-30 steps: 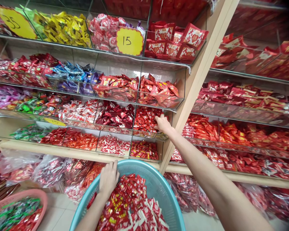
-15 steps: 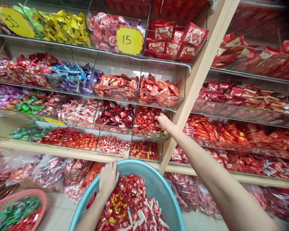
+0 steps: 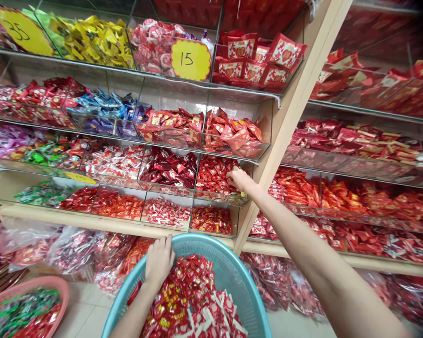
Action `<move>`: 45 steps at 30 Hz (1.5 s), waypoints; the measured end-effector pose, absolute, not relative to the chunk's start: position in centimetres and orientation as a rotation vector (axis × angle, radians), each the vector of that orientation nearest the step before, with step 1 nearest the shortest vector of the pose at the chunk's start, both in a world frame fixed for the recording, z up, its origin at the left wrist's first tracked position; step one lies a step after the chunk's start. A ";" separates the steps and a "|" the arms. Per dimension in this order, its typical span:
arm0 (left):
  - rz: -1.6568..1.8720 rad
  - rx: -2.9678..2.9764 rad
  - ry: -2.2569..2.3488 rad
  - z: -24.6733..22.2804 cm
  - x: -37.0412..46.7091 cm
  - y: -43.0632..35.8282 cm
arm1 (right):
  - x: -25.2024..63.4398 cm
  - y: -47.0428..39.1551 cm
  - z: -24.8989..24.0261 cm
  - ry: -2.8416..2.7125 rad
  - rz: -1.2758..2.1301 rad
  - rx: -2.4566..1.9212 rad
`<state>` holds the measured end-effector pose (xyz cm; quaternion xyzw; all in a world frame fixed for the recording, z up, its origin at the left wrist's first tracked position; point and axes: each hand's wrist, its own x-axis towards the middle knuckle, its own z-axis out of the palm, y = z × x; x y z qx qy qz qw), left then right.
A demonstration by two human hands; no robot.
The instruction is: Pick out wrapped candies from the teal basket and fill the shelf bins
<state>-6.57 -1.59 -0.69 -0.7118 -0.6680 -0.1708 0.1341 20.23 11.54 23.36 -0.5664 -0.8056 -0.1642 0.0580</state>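
Observation:
My left hand (image 3: 159, 263) is closed over the upper left rim of a blue plastic basket (image 3: 245, 286), which holds heaps of red and red-and-white wrapped candies (image 3: 192, 291). Up at the shelf, my right hand (image 3: 238, 179) reaches into a clear bin at the right end of the third visible row. Its curled fingers touch the small red candies (image 3: 213, 173) in that bin; whether one is gripped is too small to tell.
Bins of wrapped candy fill the shelves, split by a slanting wooden post (image 3: 289, 136). Yellow price signs (image 3: 191, 59) hang above. A pink basket (image 3: 64, 293) stands at lower left, and plastic bags of candy (image 3: 72, 249) lie under the shelf.

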 end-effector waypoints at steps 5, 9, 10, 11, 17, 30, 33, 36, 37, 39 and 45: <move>-0.501 -2.061 -1.939 -0.8 -6.5 -1.6 | 20.2 11.6 22.9 -2.392 -0.508 -1.702; -0.509 -2.061 -1.933 -0.9 -6.6 -1.6 | 20.7 12.1 22.7 -2.382 -0.489 -1.620; -0.510 -2.062 -1.931 -0.9 -6.6 -1.6 | 20.9 12.4 22.7 -2.375 -0.484 -1.595; -0.510 -2.062 -1.930 -0.9 -6.6 -1.6 | 21.2 12.6 22.7 -2.364 -0.476 -1.581; -0.503 -2.062 -1.940 -0.9 -6.6 -1.5 | 22.1 13.4 23.3 -2.351 -0.390 -1.540; -0.528 -2.076 -1.958 -0.8 -6.6 -1.5 | 22.4 11.8 25.1 -2.175 -0.146 -1.363; -0.528 -2.073 -1.954 -0.8 -6.6 -1.5 | 22.3 11.7 25.2 -2.139 -0.056 -1.330; -0.515 -2.064 -1.933 -0.8 -6.6 -1.6 | 22.2 11.5 25.0 -2.114 -0.095 -1.313; -0.511 -2.061 -1.926 -0.8 -6.6 -1.6 | 22.2 11.5 24.8 -2.103 -0.129 -1.307; -0.508 -2.054 -1.917 -0.8 -6.6 -1.6 | 22.0 11.3 24.5 -2.082 -0.181 -1.293; -0.516 -2.061 -1.933 -0.7 -6.5 -1.6 | 21.3 10.1 23.8 -2.071 -0.173 -1.203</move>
